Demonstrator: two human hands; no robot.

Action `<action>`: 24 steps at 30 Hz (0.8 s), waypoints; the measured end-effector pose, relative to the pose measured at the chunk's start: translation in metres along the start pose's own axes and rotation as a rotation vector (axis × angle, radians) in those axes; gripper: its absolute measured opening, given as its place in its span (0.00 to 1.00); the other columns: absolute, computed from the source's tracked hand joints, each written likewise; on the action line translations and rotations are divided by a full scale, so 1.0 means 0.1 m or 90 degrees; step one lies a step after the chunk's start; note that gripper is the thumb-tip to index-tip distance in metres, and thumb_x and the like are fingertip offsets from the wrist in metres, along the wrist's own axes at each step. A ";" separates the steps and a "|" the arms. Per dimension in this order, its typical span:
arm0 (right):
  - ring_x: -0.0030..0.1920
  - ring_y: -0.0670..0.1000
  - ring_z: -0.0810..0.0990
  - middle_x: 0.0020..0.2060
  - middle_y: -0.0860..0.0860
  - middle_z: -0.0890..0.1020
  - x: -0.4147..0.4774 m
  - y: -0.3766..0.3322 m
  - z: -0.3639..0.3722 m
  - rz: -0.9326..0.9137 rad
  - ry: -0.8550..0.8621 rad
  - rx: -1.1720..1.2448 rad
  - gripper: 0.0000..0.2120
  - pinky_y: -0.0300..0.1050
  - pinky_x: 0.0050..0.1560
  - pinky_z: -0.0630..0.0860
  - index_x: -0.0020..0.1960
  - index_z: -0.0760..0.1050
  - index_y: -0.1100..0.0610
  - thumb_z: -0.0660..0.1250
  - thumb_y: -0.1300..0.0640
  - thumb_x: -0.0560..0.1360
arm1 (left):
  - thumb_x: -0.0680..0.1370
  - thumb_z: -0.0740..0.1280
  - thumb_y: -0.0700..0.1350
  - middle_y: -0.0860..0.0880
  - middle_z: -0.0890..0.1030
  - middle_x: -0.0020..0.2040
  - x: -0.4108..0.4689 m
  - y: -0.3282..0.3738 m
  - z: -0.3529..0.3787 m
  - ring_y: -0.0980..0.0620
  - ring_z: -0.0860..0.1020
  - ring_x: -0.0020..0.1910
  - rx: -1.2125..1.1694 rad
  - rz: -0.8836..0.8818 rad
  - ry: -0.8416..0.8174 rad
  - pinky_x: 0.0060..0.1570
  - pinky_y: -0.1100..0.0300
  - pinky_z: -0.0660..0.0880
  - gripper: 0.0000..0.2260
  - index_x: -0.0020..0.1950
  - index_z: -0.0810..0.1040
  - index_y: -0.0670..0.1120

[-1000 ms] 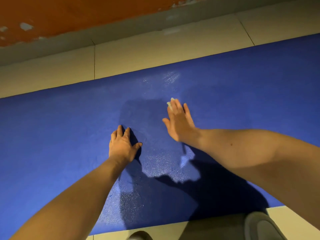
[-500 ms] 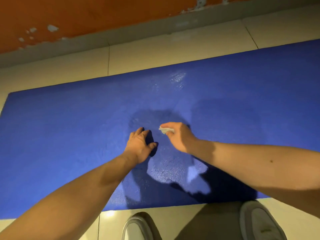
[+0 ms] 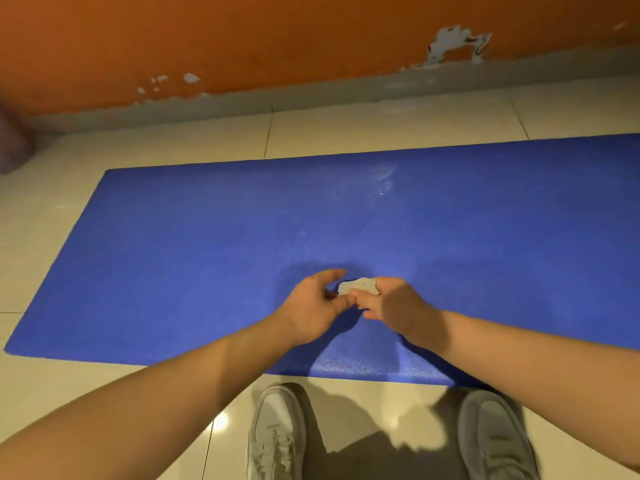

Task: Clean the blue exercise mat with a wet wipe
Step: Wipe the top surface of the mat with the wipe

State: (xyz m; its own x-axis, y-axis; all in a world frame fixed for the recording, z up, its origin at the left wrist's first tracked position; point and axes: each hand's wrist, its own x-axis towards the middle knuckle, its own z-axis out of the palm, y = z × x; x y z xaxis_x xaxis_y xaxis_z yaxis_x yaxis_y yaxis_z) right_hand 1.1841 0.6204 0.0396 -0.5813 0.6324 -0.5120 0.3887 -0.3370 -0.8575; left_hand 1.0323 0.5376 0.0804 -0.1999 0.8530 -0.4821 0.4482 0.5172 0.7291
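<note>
while the right hand [image 3: 398, 303] pinches the wet wipe [image 3: 358, 286] over the mat [image 3: 207, 254], the left hand [image 3: 317, 306] curls loosely beside it.

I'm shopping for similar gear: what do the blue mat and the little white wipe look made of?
The blue rectangular exercise mat looks like foam or rubber, matte with a fine pebbled texture. The small crumpled white wet wipe, held in the right hand, looks like soft nonwoven cloth, judging by its folds.
</note>
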 end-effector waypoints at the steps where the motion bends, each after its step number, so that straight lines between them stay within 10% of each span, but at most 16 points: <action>1: 0.48 0.50 0.83 0.40 0.46 0.85 0.00 0.05 0.04 0.014 0.004 0.035 0.05 0.39 0.46 0.82 0.49 0.85 0.53 0.69 0.58 0.79 | 0.80 0.69 0.51 0.55 0.82 0.52 -0.01 -0.03 0.05 0.59 0.81 0.50 -0.034 0.014 0.012 0.45 0.71 0.73 0.22 0.72 0.72 0.48; 6: 0.51 0.57 0.84 0.47 0.58 0.86 -0.01 0.27 0.05 0.033 0.020 0.111 0.05 0.53 0.58 0.81 0.47 0.83 0.54 0.69 0.56 0.80 | 0.80 0.70 0.43 0.51 0.84 0.46 0.01 -0.25 0.28 0.56 0.79 0.38 -0.140 0.043 0.061 0.44 0.63 0.77 0.07 0.58 0.82 0.46; 24: 0.43 0.47 0.86 0.41 0.52 0.86 -0.02 0.46 -0.11 0.105 -0.036 0.109 0.03 0.36 0.43 0.81 0.51 0.80 0.59 0.69 0.59 0.80 | 0.80 0.68 0.38 0.33 0.83 0.47 0.05 -0.40 0.45 0.45 0.79 0.40 -0.269 -0.101 0.069 0.50 0.47 0.80 0.07 0.50 0.79 0.33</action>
State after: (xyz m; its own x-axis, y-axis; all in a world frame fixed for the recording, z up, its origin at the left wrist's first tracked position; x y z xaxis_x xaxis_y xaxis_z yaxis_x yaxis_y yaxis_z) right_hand 1.2109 0.6112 0.0015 -0.5612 0.5204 -0.6436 0.3571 -0.5493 -0.7555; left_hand 1.0522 0.5179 0.0266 -0.3379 0.7519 -0.5661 0.0153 0.6058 0.7955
